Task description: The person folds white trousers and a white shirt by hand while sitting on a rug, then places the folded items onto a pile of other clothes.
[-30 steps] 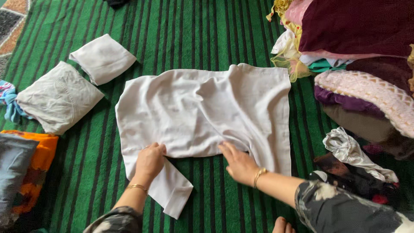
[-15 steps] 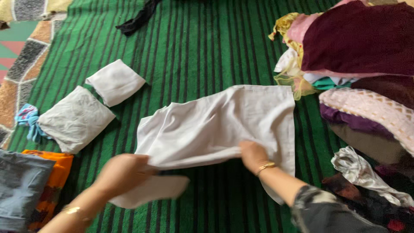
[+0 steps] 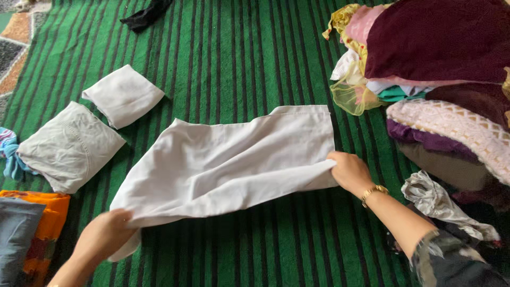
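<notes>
White garment (image 3: pixel 228 165): folded lengthwise, lying across the middle of the green striped mat (image 3: pixel 239 53), its long fold edge toward the person. Left hand (image 3: pixel 106 231) clenched on the garment's near-left corner; right hand (image 3: pixel 349 171) pinching its near-right corner, gold bracelet (image 3: pixel 374 192) at the wrist.

Open room: bare mat beyond the garment toward the far edge, and a bare strip along the near edge between the two arms.

Left side of mat: small folded white cloth (image 3: pixel 123 94), just beside a larger folded pale grey cloth (image 3: pixel 69 146); both apart from the garment. At the left edge, a blue patterned scrap (image 3: pixel 8 154); at the near-left corner, an orange cloth (image 3: pixel 50 218) under a grey folded piece (image 3: pixel 16 234).

Right side of mat: heaped clothes pile (image 3: pixel 441 48), maroon on top, with a pink knitted piece (image 3: pixel 451 125) and yellow sheer fabric (image 3: pixel 348 95), near the garment's far-right corner. Crumpled white-grey cloth (image 3: pixel 435 199) beside the right forearm.

Far edge: black strip of fabric (image 3: pixel 143 15). Patterned rug (image 3: pixel 16 48) beyond the mat's far-left corner.
</notes>
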